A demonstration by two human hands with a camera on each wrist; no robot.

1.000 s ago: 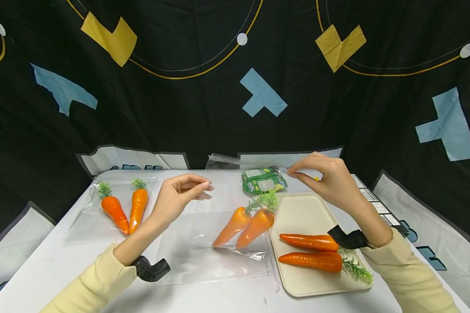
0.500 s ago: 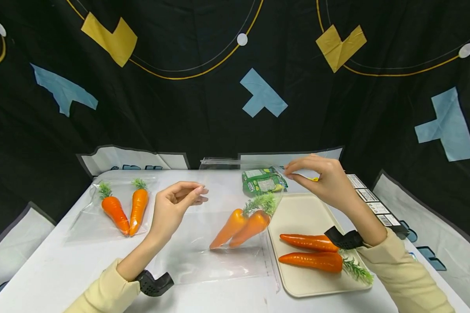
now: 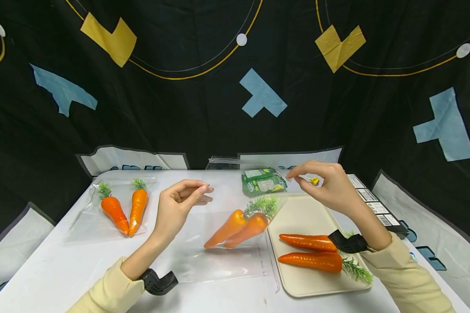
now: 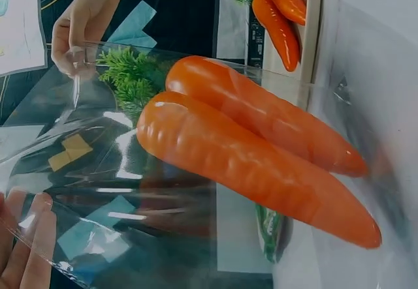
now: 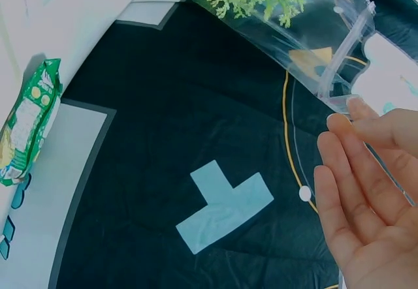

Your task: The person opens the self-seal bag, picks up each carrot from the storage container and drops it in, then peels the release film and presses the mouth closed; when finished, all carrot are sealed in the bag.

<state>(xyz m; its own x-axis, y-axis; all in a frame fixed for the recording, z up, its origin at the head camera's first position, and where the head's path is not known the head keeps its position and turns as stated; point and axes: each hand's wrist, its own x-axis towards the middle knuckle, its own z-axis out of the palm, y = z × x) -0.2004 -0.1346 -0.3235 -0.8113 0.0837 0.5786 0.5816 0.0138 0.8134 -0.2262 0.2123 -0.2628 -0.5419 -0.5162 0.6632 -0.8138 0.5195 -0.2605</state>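
- At the far left of the white bench, a sealed clear bag lies flat with two toy carrots inside, well apart from both hands.
- The left hand is raised above the bench and pinches the left corner of the mouth of the clear zip bag between thumb and fingertips.
- Two orange toy carrots sit inside this zip bag, green tops toward the mouth, tips toward the bag's bottom edge, which trails on the bench; the left wrist view shows them lying side by side against the film.
- Behind them a green snack packet lies on the bench.
- The right hand pinches the opposite corner of the mouth at the zip strip, so the mouth is stretched between the two hands.
- Below it a beige tray carries two darker toy carrots.
- In my judgement, the step in hand is closing the filled bag: the next move calls for keeping the strip taut, aligned, and pressing it along its length.
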